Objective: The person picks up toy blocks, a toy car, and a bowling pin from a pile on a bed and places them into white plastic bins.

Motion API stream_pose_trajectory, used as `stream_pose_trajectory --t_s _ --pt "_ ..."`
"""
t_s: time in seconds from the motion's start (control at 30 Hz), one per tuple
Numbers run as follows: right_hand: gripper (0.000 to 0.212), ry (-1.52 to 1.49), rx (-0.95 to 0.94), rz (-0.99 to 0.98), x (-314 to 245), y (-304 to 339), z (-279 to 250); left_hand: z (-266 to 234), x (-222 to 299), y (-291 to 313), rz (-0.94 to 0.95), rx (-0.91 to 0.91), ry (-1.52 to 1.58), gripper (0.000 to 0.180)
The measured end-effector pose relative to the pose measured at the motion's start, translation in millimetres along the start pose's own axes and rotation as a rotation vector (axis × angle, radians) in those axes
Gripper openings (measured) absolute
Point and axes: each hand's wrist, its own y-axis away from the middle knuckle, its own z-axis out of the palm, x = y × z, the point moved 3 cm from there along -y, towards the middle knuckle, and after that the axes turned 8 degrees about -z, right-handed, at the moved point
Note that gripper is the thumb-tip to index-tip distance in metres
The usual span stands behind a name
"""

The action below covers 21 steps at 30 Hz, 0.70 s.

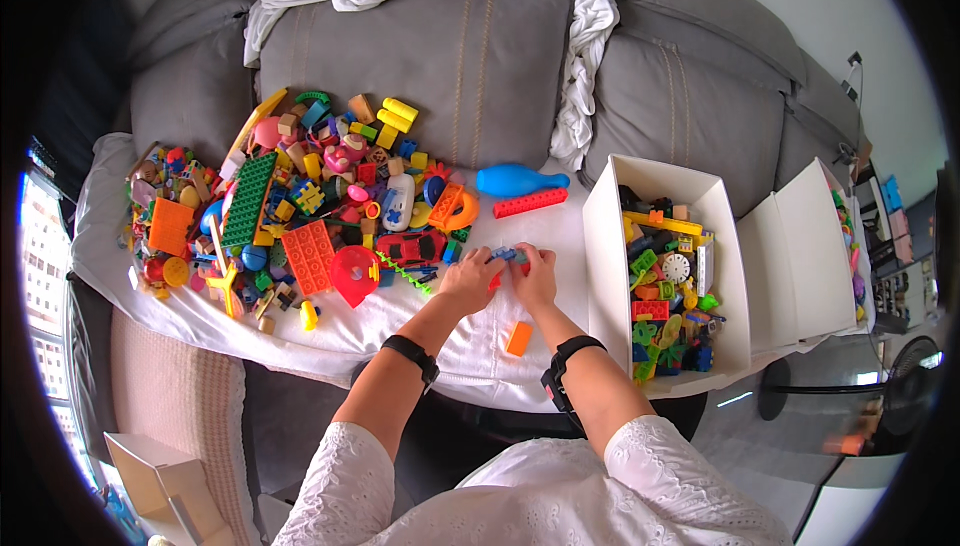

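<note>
Both my hands are close together over the white sheet [480, 336] on the sofa [410, 66]. Left hand [464, 284] and right hand [537, 281] meet at a small blue piece [508, 254]; fingers [531, 255] of both clamped on it, tips near each other. Red bits [495, 282] show just under them; hard to say whether held or lying.

Orange block [518, 338] lies on the sheet at 6 o'clock from my hands. At 12, a red bar [530, 203], with a blue bowling pin [520, 182] just beyond. At 9, a green twisted stick [405, 275] and a red car [410, 247]. At 10, the big toy pile [300, 186], green base plate [249, 201] tilted in it. At 3, an open white box [606, 246] of mixed toys; farther out, a second white box [775, 256].
</note>
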Motion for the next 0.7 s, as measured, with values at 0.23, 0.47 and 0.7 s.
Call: stream_pose_trajectory --t_s 0.23,0.47,0.7 --pt "0.034 -0.028 -0.058 0.042 -0.3 30.0 9.4 4.0 -8.8 26.7 -0.048 0.230 0.485 0.043" --pt "0.030 -0.625 0.093 0.353 0.9 41.9 -0.6 2.5 5.2 29.8 -0.468 -0.036 1.206 0.033" --pt "0.016 -1.061 -0.223 0.258 -98.6 57.8 -94.7 -39.2 47.5 21.1 -0.341 -0.014 1.045 0.031"
